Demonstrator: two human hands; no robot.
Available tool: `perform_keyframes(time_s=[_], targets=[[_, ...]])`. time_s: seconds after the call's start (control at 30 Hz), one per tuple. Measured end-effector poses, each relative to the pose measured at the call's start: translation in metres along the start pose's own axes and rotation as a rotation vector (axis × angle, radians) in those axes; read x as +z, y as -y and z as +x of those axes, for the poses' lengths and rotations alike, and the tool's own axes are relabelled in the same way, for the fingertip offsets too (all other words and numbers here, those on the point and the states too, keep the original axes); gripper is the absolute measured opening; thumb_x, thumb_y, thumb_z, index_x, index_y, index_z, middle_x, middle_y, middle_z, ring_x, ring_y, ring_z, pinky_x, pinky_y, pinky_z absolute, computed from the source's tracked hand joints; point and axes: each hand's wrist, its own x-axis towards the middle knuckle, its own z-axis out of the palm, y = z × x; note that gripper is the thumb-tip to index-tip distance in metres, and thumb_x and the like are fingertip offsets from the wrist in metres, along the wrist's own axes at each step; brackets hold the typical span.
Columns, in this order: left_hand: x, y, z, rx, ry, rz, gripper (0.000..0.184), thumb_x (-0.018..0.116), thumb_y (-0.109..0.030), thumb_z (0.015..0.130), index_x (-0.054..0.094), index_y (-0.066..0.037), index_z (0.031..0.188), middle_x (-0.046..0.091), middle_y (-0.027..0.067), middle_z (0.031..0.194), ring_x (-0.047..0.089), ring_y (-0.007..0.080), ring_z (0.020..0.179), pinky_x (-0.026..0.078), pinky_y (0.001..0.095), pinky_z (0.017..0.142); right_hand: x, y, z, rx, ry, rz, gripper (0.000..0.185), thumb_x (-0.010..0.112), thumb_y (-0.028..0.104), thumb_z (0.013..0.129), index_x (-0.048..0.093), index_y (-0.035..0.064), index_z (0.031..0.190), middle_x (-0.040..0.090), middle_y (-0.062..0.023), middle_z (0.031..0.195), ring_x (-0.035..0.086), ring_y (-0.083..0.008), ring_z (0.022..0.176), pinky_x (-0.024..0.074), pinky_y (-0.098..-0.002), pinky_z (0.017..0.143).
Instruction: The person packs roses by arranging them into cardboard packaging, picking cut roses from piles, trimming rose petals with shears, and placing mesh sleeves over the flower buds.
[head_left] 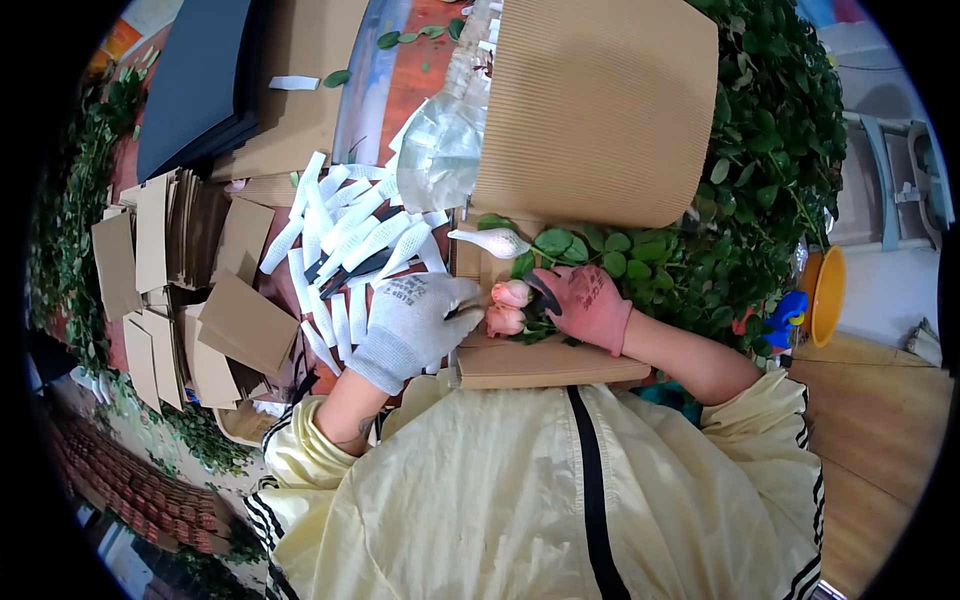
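Two pink roses (506,319) lie side by side on brown cardboard in front of me, between my hands. My right hand (588,303), in a red-pink glove with dark fingertips, closes around them just behind the heads, over their leaves. My left hand (425,315), in a pale grey glove, is just left of the blooms. Its fingers are curled together; whatever they hold, if anything, is hidden. Above the roses lies a bloom in a white mesh sleeve (490,241). Several white net sleeves (348,225) are heaped beyond my left hand.
A raised corrugated cardboard sheet (595,110) stands ahead, beside clear plastic (438,155). Dense leafy stems (770,140) fill the right side. Cut cardboard pieces (250,325) are stacked at left, below dark sheets (200,85). An orange-yellow basin (827,297) sits at far right.
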Motion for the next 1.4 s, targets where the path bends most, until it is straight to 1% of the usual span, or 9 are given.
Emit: perform_keyframes(time_s=[0.27, 0.5, 0.63, 0.73, 0.8, 0.93, 1.03, 1.1, 1.4], targets=[[0.018, -0.013, 0.026, -0.178, 0.041, -0.081, 0.021, 0.062, -0.023, 0.078, 0.065, -0.007, 0.090, 0.064, 0.0126, 0.083, 0.062, 0.0296, 0.078, 0.048, 0.0378, 0.069, 0.006, -0.002, 0.000, 0.030, 0.054, -0.068, 0.042, 0.061, 0.026, 0.075, 0.053, 0.0082, 0.112, 0.061, -0.0091, 0.088, 0.061, -0.0263, 0.076, 0.0480, -0.0377, 0.064], [0.028, -0.008, 0.026, -0.067, -0.096, -0.125, 0.016, 0.063, -0.021, 0.079, 0.061, -0.005, 0.080, 0.061, 0.0116, 0.073, 0.059, 0.0275, 0.065, 0.046, 0.0369, 0.061, 0.010, -0.005, -0.002, -0.020, -0.050, -0.053, 0.041, 0.062, 0.025, 0.075, 0.054, 0.0083, 0.111, 0.062, -0.0079, 0.086, 0.061, -0.0270, 0.074, 0.0483, -0.0384, 0.064], [0.013, 0.019, 0.019, -0.257, -0.366, -0.648, 0.008, 0.065, -0.011, 0.078, 0.061, -0.005, 0.081, 0.053, 0.0011, 0.058, 0.048, 0.0060, 0.053, 0.039, 0.0231, 0.050, 0.012, -0.007, -0.005, -0.032, -0.072, -0.031, 0.044, 0.059, 0.021, 0.075, 0.052, 0.0078, 0.117, 0.062, -0.0112, 0.087, 0.061, -0.0286, 0.078, 0.0480, -0.0399, 0.067], [-0.006, 0.031, 0.009, -0.398, -0.292, -0.650, 0.013, 0.066, -0.013, 0.078, 0.062, -0.004, 0.086, 0.056, 0.0027, 0.063, 0.049, 0.0082, 0.055, 0.041, 0.0241, 0.052, -0.006, 0.002, 0.004, 0.090, 0.097, 0.135, 0.038, 0.059, 0.018, 0.075, 0.053, 0.0084, 0.111, 0.061, -0.0129, 0.090, 0.060, -0.0320, 0.079, 0.0472, -0.0417, 0.069], [-0.001, 0.036, 0.007, -0.209, -0.355, -0.340, 0.017, 0.065, -0.014, 0.076, 0.062, -0.005, 0.090, 0.058, 0.0060, 0.069, 0.055, 0.0157, 0.060, 0.044, 0.0285, 0.058, -0.007, 0.005, 0.004, 0.066, 0.087, 0.105, 0.036, 0.059, 0.016, 0.075, 0.053, 0.0085, 0.109, 0.060, -0.0128, 0.090, 0.059, -0.0330, 0.079, 0.0471, -0.0418, 0.069], [0.027, 0.038, 0.011, -0.102, -0.267, -0.317, 0.018, 0.061, -0.017, 0.073, 0.061, -0.006, 0.087, 0.059, 0.0093, 0.074, 0.059, 0.0285, 0.074, 0.045, 0.0370, 0.067, -0.006, 0.006, 0.007, 0.030, 0.006, 0.076, 0.035, 0.062, 0.012, 0.071, 0.055, 0.0091, 0.106, 0.060, -0.0109, 0.091, 0.059, -0.0325, 0.079, 0.0472, -0.0407, 0.069], [0.032, 0.029, 0.004, -0.099, -0.287, -0.329, 0.015, 0.062, -0.019, 0.073, 0.060, -0.007, 0.082, 0.058, 0.0081, 0.076, 0.059, 0.0266, 0.075, 0.045, 0.0367, 0.067, -0.001, 0.004, 0.004, 0.011, -0.011, 0.024, 0.036, 0.065, 0.009, 0.068, 0.056, 0.0095, 0.103, 0.060, -0.0100, 0.089, 0.059, -0.0314, 0.079, 0.0475, -0.0393, 0.067], [0.038, 0.031, 0.004, -0.060, -0.249, -0.340, 0.016, 0.061, -0.024, 0.074, 0.060, -0.009, 0.080, 0.057, 0.0078, 0.078, 0.059, 0.0260, 0.077, 0.044, 0.0372, 0.068, -0.004, 0.009, 0.001, 0.030, 0.013, -0.061, 0.049, 0.069, 0.007, 0.063, 0.055, 0.0072, 0.110, 0.059, -0.0109, 0.102, 0.057, -0.0301, 0.094, 0.0436, -0.0399, 0.080], [0.049, 0.027, 0.010, -0.079, -0.160, -0.311, 0.016, 0.058, -0.025, 0.076, 0.061, -0.009, 0.077, 0.059, 0.0080, 0.076, 0.059, 0.0280, 0.075, 0.044, 0.0385, 0.067, 0.002, -0.003, -0.005, 0.058, 0.005, 0.038, 0.051, 0.071, 0.007, 0.061, 0.055, 0.0074, 0.110, 0.059, -0.0099, 0.105, 0.057, -0.0289, 0.096, 0.0429, -0.0385, 0.081]])
